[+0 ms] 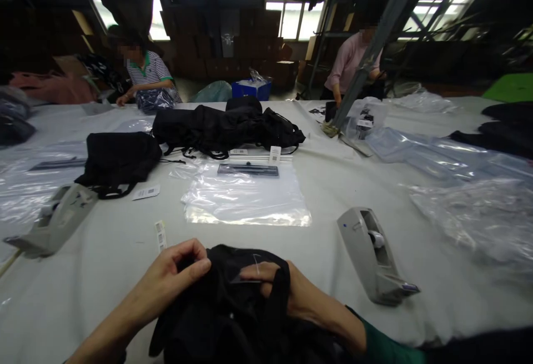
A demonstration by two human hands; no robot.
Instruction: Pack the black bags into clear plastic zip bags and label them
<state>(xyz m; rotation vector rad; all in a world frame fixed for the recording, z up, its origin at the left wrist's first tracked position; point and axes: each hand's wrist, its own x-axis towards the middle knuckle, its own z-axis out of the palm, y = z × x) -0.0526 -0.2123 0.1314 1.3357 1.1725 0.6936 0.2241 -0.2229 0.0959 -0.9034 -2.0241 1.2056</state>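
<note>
A black fabric bag lies bunched at the table's near edge, its lower part cut off by the frame. My left hand pinches the bag's upper left edge between thumb and curled fingers. On the right side, my right hand reaches under a black strap and grips the cloth, its fingers pointing left. Under those fingertips shows the edge of a small greyish piece, with a thin pale line by it; I cannot tell what it is. A white barcode label lies beyond my left hand.
Tape dispensers stand left and right. Ahead lie clear plastic bags and black drawstring bags. More plastic covers the right side. A slanted metal post rises beyond. Two people work across the table.
</note>
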